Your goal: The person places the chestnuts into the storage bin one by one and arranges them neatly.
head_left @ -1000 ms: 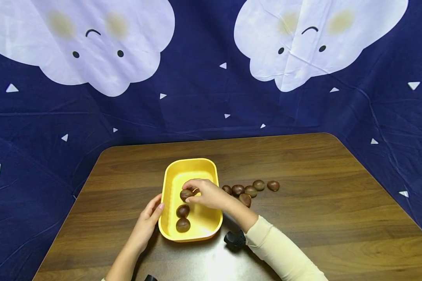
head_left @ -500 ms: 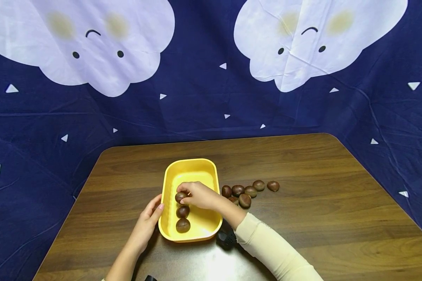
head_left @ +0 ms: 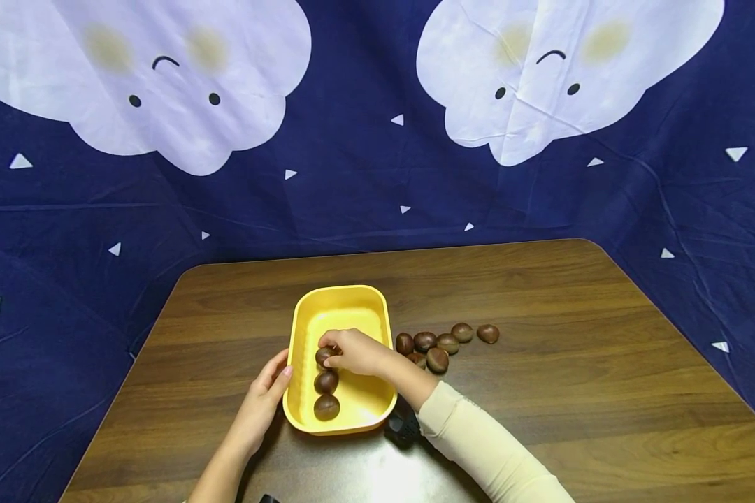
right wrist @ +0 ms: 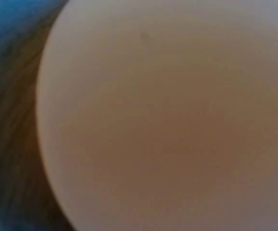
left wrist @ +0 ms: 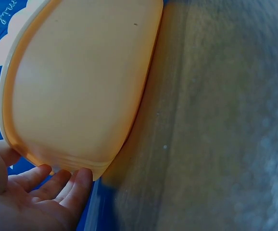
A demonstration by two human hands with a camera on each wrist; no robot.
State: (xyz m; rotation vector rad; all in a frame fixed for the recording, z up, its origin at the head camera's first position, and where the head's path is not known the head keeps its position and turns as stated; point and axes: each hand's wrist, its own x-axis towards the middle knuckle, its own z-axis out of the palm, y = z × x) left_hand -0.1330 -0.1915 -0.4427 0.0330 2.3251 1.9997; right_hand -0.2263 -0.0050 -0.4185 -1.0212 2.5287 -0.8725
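A yellow plastic container sits on the table in the head view. My left hand holds its left side, thumb over the rim and fingers against the outer wall; the left wrist view shows those fingers at the wall. Inside, my right hand pinches a brown chestnut between thumb and fingers, low over the container's floor. Just in front of it lie a middle chestnut and a near chestnut, lined up along the left side. A blurred pale surface fills most of the right wrist view.
Several loose chestnuts are grouped on the wooden table right of the container, some near its wall. One single chestnut lies farthest right. A dark blue cloth with clouds hangs behind the table.
My right hand has moved a little left and toward me with the chestnut, closing up to the other two. Its forearm has uncovered another chestnut beside the container. The left hand keeps its hold.
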